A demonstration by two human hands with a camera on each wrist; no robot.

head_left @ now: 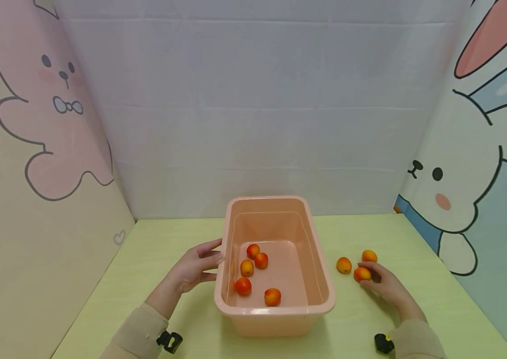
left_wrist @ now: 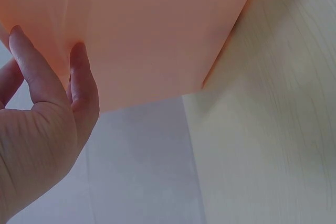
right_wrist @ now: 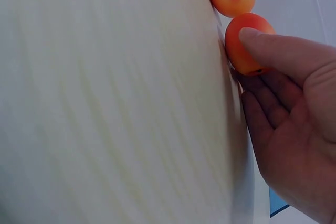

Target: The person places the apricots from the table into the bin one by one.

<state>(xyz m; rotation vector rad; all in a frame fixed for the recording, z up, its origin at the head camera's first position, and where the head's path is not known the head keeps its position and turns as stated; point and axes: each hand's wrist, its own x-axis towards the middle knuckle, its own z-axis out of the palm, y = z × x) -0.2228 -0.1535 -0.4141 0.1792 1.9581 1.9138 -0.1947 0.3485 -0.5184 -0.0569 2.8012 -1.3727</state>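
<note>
A pale pink plastic bin (head_left: 275, 319) stands on the table, with several small red and orange fruits (head_left: 272, 297) lying on its floor. My left hand (head_left: 197, 267) is at the bin's left side, its extended fingers (left_wrist: 83, 80) touching the outer wall near the rim. To the right of the bin, my right hand (head_left: 385, 286) pinches a small orange-red fruit (right_wrist: 244, 45) between thumb and fingers, low over the table. Two more orange fruits are close by: one (head_left: 344, 265) to its left and another (head_left: 369, 256) just behind it.
The light wooden table (head_left: 177, 324) runs back to a pale cloth wall (head_left: 257, 114). Side panels with a pink cartoon animal (head_left: 56, 139) and a white rabbit (head_left: 455, 199) flank it. Each wrist wears a small black device.
</note>
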